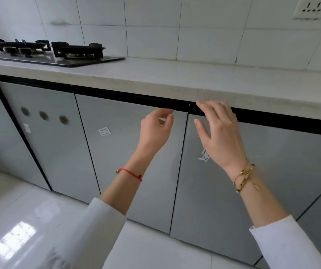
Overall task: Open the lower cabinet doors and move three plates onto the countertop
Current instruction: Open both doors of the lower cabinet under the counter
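Two grey lower cabinet doors stand closed under the pale countertop [204, 78]: the left door [121, 156] and the right door [272, 171], with a narrow seam between them. My left hand [155, 131] hovers near the top right corner of the left door, fingers curled loosely, holding nothing. My right hand [219, 133] is raised at the top left corner of the right door, fingers spread, fingertips close to the dark gap under the countertop. No plates are in view.
A black gas hob [45, 51] sits on the countertop at the far left. Another grey door with three round vents [43, 133] is to the left. A wall socket [309, 10] is on the white tiles. Glossy floor tiles [29, 220] lie below.
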